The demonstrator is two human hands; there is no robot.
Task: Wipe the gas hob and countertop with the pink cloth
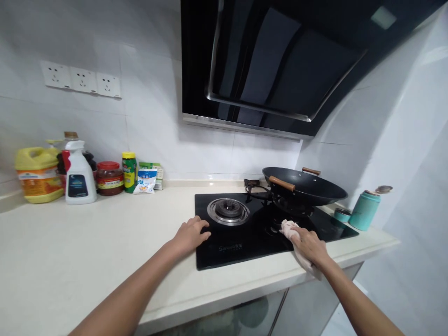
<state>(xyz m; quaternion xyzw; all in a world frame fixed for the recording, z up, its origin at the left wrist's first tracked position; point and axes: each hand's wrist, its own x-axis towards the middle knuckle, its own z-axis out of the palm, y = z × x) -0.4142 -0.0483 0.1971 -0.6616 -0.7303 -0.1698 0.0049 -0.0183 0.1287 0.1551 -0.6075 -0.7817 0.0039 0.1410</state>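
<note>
My right hand (308,243) is closed around a pale cloth (290,228), pressing it against the black glass gas stove (245,247) beside a control knob (272,230). Part of the cloth hangs below the hand over the counter's front. My left hand (192,233) rests at the stove's left edge with its fingers spread and nothing in them. Just beyond it is the left burner (228,211), with no pan on it. On the right burner sits a black wok (308,186) with two wooden handles.
A white spray bottle (80,177), a yellow jug (38,177), a red-lidded jar (110,178), a green bottle (129,172) and small packets (145,181) line the wall at left. A teal canister (365,211) stands at right. The range hood (259,70) overhangs the stove.
</note>
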